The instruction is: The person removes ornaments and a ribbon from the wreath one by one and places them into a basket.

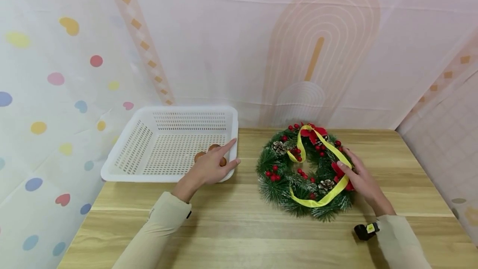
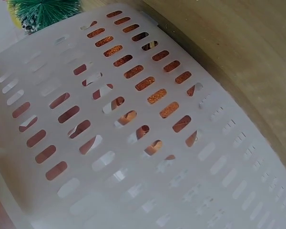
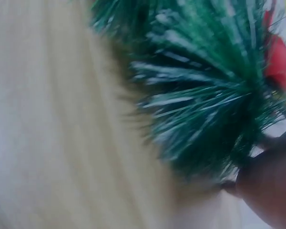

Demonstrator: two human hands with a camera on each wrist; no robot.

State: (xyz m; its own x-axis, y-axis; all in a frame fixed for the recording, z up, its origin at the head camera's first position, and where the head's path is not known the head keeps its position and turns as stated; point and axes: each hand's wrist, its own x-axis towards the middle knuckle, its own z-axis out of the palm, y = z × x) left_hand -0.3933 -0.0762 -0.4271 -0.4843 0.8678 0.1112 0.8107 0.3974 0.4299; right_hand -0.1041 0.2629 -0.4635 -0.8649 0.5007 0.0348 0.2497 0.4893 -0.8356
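Note:
A green wreath [image 1: 276, 190] with red berries, pine cones and red flowers lies on the table, a loose yellow ribbon [image 1: 319, 202] across its top. My right hand [image 1: 360, 177] grips its right side, thumb over the top and fingers at the outer edge. Over the right end of a white plastic basket [image 1: 123, 169] is my left hand [image 1: 210, 167], index finger and thumb stretched out and spread at the rim. Copper-brown baubles [image 1: 199, 156] sit beneath that hand, partly covered by it. Glittery copper surfaces [image 2: 157, 96] show through the basket's slots in the left wrist view.
The wooden table [image 1: 242, 227] meets a patterned cloth backdrop [image 1: 209, 53] behind the basket and wreath. A black strap piece with a yellow label [image 1: 366, 231] is at my right cuff. The basket's walls stand up around the baubles.

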